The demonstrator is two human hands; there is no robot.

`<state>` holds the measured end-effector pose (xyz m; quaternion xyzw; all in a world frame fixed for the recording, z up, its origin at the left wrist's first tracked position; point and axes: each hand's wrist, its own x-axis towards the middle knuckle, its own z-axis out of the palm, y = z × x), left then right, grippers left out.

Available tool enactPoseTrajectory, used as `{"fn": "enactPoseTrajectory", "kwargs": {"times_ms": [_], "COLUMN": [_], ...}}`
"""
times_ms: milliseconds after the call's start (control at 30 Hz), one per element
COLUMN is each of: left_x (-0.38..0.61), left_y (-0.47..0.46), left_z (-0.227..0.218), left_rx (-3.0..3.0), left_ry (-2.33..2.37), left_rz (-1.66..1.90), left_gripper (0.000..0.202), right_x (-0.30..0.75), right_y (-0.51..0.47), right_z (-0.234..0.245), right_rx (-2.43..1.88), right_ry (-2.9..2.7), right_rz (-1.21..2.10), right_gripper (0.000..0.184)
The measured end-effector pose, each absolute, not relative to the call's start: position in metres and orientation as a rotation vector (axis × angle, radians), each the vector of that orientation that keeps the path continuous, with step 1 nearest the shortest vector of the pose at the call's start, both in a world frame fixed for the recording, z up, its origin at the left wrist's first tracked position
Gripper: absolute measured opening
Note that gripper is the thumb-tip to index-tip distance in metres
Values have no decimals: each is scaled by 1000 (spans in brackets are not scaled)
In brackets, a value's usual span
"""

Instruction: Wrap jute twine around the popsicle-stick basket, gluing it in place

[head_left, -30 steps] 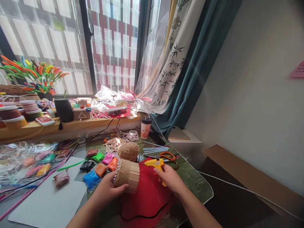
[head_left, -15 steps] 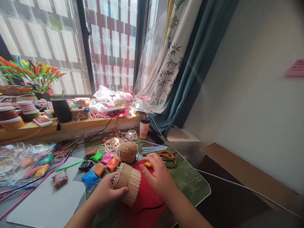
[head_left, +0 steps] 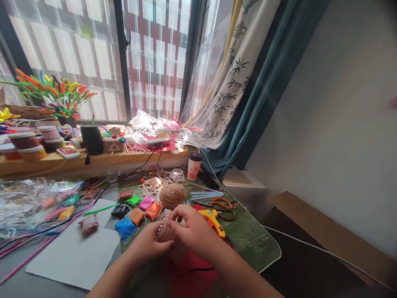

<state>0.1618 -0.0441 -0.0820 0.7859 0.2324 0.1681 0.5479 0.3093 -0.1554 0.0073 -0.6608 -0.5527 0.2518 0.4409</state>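
Observation:
A small twine-wrapped basket of wooden sticks (head_left: 164,230), edged with pale beads, is gripped from both sides over a red felt sheet (head_left: 198,269). My left hand (head_left: 149,244) closes round its left side. My right hand (head_left: 194,231) wraps over its top and right side, hiding most of it. A yellow hot glue gun (head_left: 214,218) lies on the felt just right of my right hand. A ball of brown twine (head_left: 172,195) rests just behind the basket.
Orange-handled scissors (head_left: 221,205), glue sticks (head_left: 206,193) and a paper cup (head_left: 194,165) lie further back on the green mat (head_left: 248,238). Coloured clay packets (head_left: 136,213) and white paper (head_left: 77,254) sit left. A cluttered windowsill (head_left: 93,159) runs behind; a cardboard sheet (head_left: 328,236) lies right.
My right hand let go of the glue gun, which now lies on the felt, and moved left onto the basket. The basket has turned so its stick side is covered.

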Motion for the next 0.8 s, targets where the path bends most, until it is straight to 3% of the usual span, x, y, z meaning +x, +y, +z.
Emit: {"fn": "enactPoseTrajectory", "kwargs": {"times_ms": [200, 367, 800], "left_x": [162, 161, 159], "left_y": [-42, -45, -50], "left_z": [-80, -79, -75], "left_rx": [1654, 1603, 1652], "left_ry": [512, 556, 492], "left_rz": [375, 370, 346], "left_gripper": [42, 42, 37], "right_x": [352, 371, 362], "right_y": [-142, -124, -108], "right_z": [-17, -51, -81], "right_rx": [-1308, -1187, -1081], "right_ry": [-901, -528, -351], "right_rz": [863, 920, 975], "right_gripper": [28, 37, 36]}}
